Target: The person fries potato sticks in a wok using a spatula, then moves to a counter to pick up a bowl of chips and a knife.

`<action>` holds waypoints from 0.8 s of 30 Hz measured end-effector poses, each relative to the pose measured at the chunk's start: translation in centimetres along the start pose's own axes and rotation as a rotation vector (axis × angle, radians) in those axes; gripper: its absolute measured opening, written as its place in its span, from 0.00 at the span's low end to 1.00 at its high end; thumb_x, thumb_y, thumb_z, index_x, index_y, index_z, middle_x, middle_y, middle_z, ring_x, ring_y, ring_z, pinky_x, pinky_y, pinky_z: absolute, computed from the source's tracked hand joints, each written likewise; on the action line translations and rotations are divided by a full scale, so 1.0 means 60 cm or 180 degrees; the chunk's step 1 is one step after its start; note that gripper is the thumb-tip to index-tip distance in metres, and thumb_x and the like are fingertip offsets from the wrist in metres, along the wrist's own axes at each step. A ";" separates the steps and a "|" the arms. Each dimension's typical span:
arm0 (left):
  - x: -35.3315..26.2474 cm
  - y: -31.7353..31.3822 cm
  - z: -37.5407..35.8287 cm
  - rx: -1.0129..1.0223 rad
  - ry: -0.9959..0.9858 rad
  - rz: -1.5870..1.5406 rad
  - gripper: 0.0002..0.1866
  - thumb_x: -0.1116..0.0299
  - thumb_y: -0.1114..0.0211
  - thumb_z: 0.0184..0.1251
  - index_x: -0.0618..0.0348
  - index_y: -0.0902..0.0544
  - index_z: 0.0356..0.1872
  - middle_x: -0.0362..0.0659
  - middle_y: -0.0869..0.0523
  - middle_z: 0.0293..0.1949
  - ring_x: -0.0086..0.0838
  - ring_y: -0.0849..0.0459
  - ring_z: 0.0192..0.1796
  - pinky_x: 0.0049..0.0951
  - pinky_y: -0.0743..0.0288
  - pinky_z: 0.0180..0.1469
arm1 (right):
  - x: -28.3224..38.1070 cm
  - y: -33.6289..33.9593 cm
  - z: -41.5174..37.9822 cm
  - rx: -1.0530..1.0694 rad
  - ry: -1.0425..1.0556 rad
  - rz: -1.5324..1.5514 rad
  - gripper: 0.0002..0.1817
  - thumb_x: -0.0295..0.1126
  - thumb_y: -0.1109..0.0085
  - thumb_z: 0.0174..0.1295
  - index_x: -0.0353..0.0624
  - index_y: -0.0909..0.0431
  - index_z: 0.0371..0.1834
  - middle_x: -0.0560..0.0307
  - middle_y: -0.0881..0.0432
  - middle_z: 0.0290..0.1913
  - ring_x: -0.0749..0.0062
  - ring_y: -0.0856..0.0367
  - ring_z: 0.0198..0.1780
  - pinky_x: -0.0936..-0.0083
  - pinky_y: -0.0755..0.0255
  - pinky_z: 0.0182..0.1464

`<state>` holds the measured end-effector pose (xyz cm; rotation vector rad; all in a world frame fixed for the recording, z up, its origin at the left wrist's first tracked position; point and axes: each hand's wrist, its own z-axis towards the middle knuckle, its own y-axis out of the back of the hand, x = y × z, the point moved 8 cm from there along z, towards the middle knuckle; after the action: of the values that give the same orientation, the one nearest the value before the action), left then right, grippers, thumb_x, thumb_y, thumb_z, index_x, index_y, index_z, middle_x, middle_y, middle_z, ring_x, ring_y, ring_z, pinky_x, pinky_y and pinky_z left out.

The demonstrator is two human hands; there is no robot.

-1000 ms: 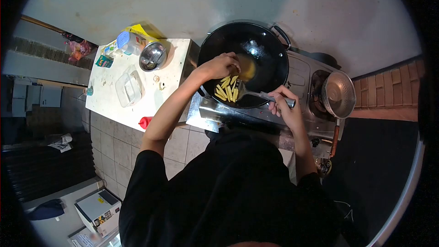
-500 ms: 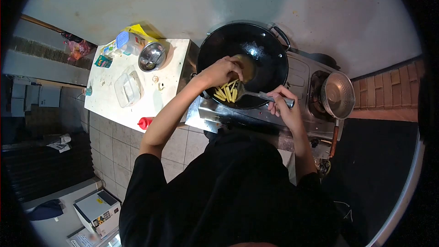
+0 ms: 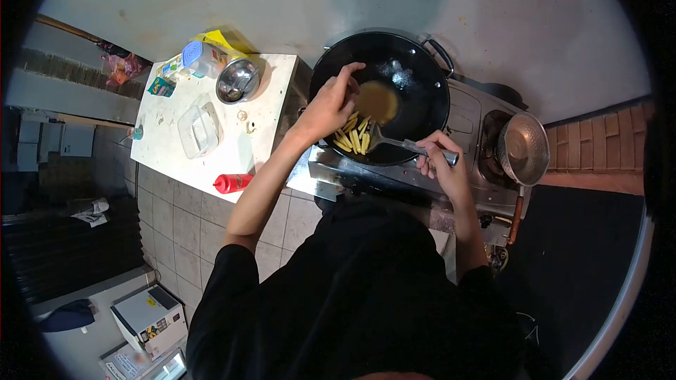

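Observation:
A large black wok (image 3: 422,91) stands on the stove with a brownish liquid (image 3: 379,102) pooled in its bottom. Yellow fries or potato sticks (image 3: 354,136) are heaped on the wok's near left side. My right hand (image 3: 442,158) is closed around the handle of a metal spatula (image 3: 403,144), whose blade rests against the sticks. Above the wok's left part is my left hand (image 3: 334,104), its index finger stretched out and nothing visible in it. Some of its other fingers are bent and partly hidden.
A hammered metal saucepan (image 3: 522,146) sits on the right burner. On the white table (image 3: 236,144) to the left are a steel bowl (image 3: 238,81), a clear plastic container (image 3: 198,131), a lidded tub (image 3: 204,58) and a red squeeze bottle (image 3: 232,183). A wall rises behind the stove.
My left hand has lifted away from the liquid and sticks, moving left with its index finger now extended. The right hand still holds the spatula in about the same place.

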<state>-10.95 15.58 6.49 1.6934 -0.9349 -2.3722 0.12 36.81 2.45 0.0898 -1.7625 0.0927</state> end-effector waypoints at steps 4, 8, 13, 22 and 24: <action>-0.030 0.044 -0.004 -0.0585 -0.0350 0.0327 0.09 0.76 0.34 0.63 0.64 0.18 0.44 0.44 0.20 0.37 0.34 0.19 0.39 0.29 0.25 0.43 | -0.007 0.001 0.001 -0.0029 0.0007 0.0047 0.12 0.33 0.55 0.75 0.36 0.24 0.41 0.56 0.22 0.25 0.83 0.28 0.23 0.86 0.39 0.24; -0.072 0.100 -0.075 -0.1342 -0.0373 0.0457 0.05 0.74 0.32 0.63 0.66 0.17 0.36 0.45 0.20 0.38 0.31 0.20 0.37 0.27 0.25 0.43 | -0.006 0.000 -0.001 -0.0056 -0.0017 0.0101 0.12 0.33 0.55 0.75 0.36 0.24 0.41 0.56 0.23 0.25 0.83 0.28 0.23 0.86 0.39 0.24; -0.019 0.137 -0.206 -0.2046 0.0059 0.0563 0.06 0.77 0.39 0.68 0.69 0.21 0.30 0.46 0.21 0.37 0.30 0.22 0.39 0.26 0.28 0.44 | 0.002 0.000 -0.007 -0.0081 0.0012 0.0012 0.12 0.32 0.55 0.75 0.36 0.24 0.41 0.57 0.23 0.25 0.84 0.28 0.24 0.86 0.39 0.24; 0.052 0.035 -0.312 -0.2061 0.1030 -0.0352 0.11 0.77 0.40 0.71 0.63 0.27 0.51 0.41 0.19 0.38 0.22 0.21 0.41 0.25 0.27 0.45 | 0.040 -0.017 -0.020 -0.0072 0.0122 -0.0387 0.12 0.32 0.53 0.75 0.37 0.22 0.39 0.62 0.23 0.24 0.87 0.29 0.25 0.87 0.37 0.28; 0.032 0.001 -0.299 -0.1751 0.0950 -0.0276 0.16 0.78 0.40 0.68 0.62 0.29 0.55 0.44 0.19 0.42 0.27 0.21 0.43 0.28 0.27 0.48 | 0.043 -0.021 -0.018 -0.0031 0.0205 -0.0461 0.12 0.32 0.54 0.75 0.36 0.22 0.39 0.61 0.22 0.25 0.87 0.29 0.24 0.88 0.39 0.25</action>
<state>4.09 7.08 1.29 1.7927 -0.1427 -2.0666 0.83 35.66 5.21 0.2050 -1.6866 -0.0179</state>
